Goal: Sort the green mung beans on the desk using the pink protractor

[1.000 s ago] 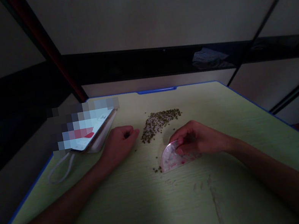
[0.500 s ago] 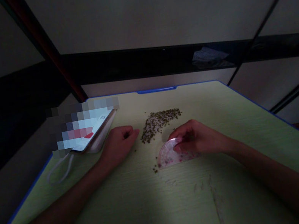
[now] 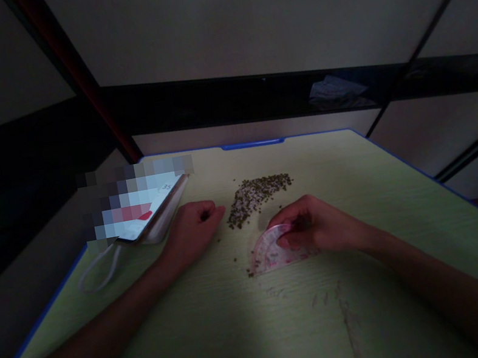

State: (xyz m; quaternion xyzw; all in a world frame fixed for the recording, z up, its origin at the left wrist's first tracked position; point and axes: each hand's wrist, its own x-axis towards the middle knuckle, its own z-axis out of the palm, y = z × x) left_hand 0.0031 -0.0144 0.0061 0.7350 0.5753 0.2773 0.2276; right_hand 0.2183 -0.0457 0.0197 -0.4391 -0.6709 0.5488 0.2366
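Protractor (image 3: 275, 256) pinched in right grip (image 3: 322, 226), extending leftward (see-through), grain pile (image 3: 255, 196) beyond

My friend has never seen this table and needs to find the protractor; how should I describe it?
Start at the pale, blue-edged table and find the heap of small dark grains on it. Nearer the wearer, the right hand holds the protractor. It is the clear half-disc with reddish markings, unlike the tiny grains or the glowing rectangular phone.
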